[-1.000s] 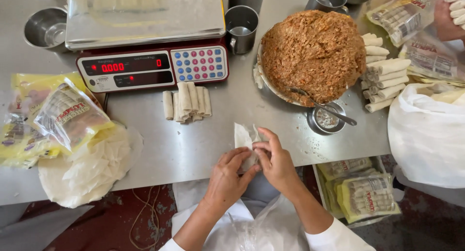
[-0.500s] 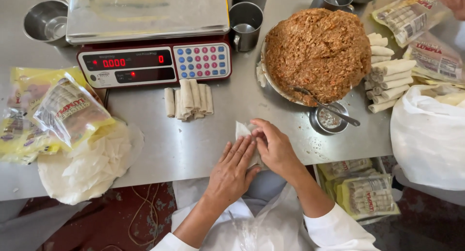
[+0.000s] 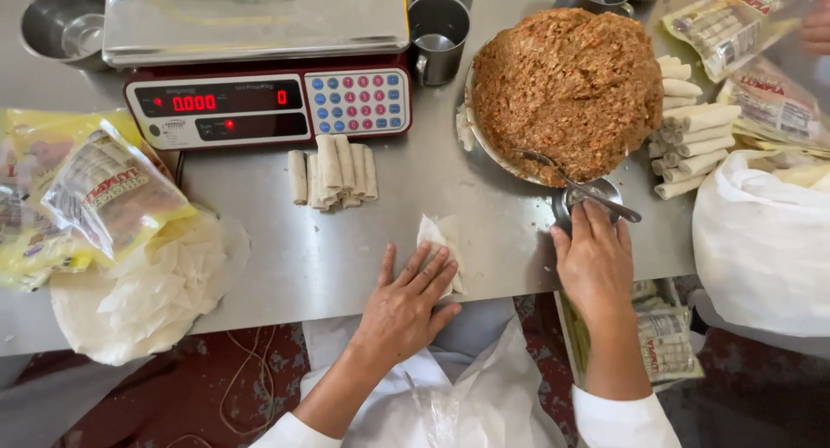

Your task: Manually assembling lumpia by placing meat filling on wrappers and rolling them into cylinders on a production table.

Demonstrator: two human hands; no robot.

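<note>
My left hand (image 3: 408,303) lies flat, fingers spread, on a partly rolled white wrapper (image 3: 440,241) near the front edge of the steel table (image 3: 346,258). My right hand (image 3: 595,259) reaches to the small steel cup (image 3: 588,199), fingertips at its rim, holding nothing that I can see. A spoon (image 3: 588,188) rests across that cup and into the big mound of brown minced filling (image 3: 569,86) on a round tray. Several finished rolls (image 3: 332,176) lie in front of the red digital scale (image 3: 266,104).
A stack of round white wrappers (image 3: 147,292) and yellow packets (image 3: 95,197) sit at left. More finished rolls (image 3: 687,137), packets (image 3: 761,59) and a white plastic bag (image 3: 761,240) are at right. Steel cups (image 3: 437,35) stand behind the scale. Another person's hand (image 3: 814,24) shows at top right.
Both hands were together folding the wrapper. Now my right hand has left it and moved right to the small steel cup, while my left hand presses the wrapper flat.
</note>
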